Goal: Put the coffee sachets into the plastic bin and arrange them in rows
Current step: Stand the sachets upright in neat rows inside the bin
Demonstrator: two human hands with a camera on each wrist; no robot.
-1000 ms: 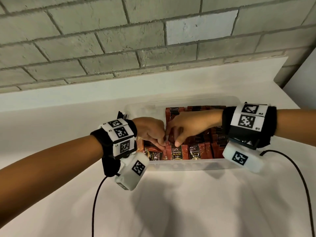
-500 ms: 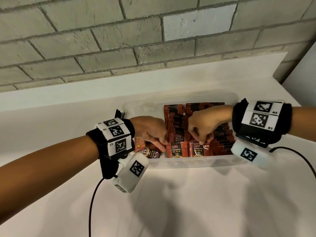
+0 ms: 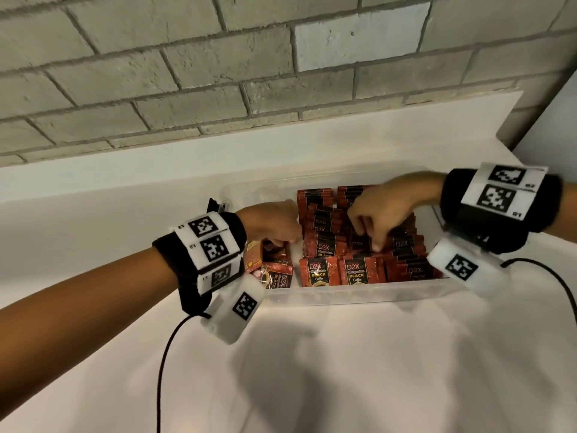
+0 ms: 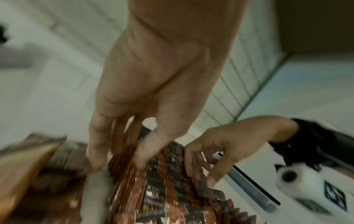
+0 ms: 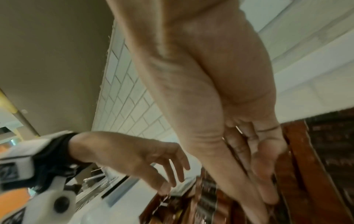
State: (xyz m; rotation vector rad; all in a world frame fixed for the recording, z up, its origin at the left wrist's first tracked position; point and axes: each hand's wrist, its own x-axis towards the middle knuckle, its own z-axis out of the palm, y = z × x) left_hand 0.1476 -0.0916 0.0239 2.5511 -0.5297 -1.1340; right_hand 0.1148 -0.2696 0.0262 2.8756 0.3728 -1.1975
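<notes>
A clear plastic bin [image 3: 343, 296] stands on the white counter. It holds red-and-black coffee sachets [image 3: 318, 270] standing in rows in its middle and right. A few loose sachets [image 3: 278, 278] lie flat at its left end. My left hand [image 3: 282, 243] reaches down between the loose ones and the left row. In the left wrist view its straight fingers [image 4: 141, 157] touch the sachet tops [image 4: 162, 189]. My right hand [image 3: 371, 242] is over the middle rows with its fingers pointing down onto the packed sachets [image 5: 306, 151]. Neither hand lifts a sachet.
The bin's back left part [image 3: 259, 192] holds no sachets. A grey brick wall [image 3: 218, 73] rises behind the counter ledge. A cable [image 3: 162, 370] runs from each wrist camera across the counter. White counter surface [image 3: 343, 370] lies in front of the bin.
My right hand has moved from the front of the rows back to the middle rows, and its fingers have uncurled downward. The left hand stays at the left row.
</notes>
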